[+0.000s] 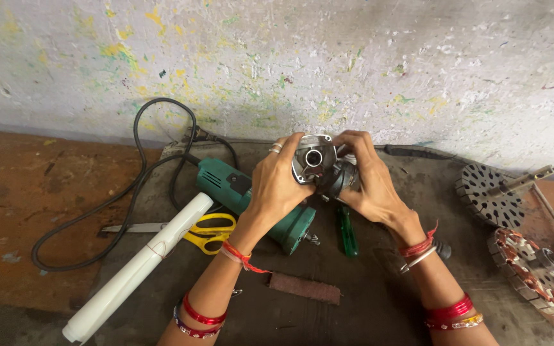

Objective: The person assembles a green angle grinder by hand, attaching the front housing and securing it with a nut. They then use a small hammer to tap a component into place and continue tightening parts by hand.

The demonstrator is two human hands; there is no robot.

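A round metal gear housing (315, 165), its open bore facing the camera, is held up just above the green power tool body (258, 202) that lies on the dark mat (367, 288). What sits inside the bore cannot be made out. The left hand (276, 186) wraps its fingers over the housing's left rim; the right hand (370, 182) clasps the right side, both wrists bent inward. Right of the tool body lies a green-handled screwdriver (347, 232); left of it, yellow scissors (211, 232) and a white tube (139, 266).
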